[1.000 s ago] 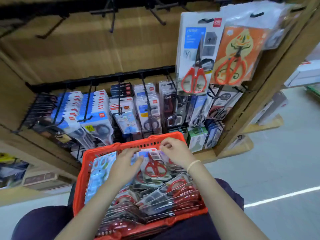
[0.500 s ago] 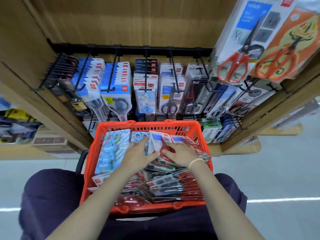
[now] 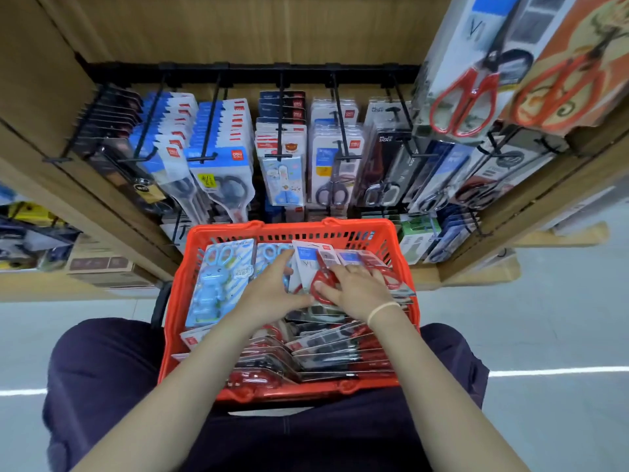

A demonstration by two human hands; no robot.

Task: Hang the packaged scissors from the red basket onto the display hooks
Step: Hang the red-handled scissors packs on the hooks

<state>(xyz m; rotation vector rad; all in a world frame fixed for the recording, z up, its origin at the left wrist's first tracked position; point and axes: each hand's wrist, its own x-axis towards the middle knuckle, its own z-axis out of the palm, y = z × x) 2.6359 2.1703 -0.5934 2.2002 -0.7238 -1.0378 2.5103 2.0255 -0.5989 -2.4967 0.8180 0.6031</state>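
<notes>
Hands at centre frame press spread fingers (image 3: 357,270) on a red-handled scissors pack (image 3: 315,264) in the red basket (image 3: 177,301); likely light, stiff, slippery; grip its card edge.

Red basket (image 3: 211,277) — plastic mesh; packs (image 3: 326,349) — glossy.

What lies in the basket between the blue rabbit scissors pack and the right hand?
In the head view, the left hand and a red-handled scissors pack lie between the rabbit pack and right hand.
</notes>
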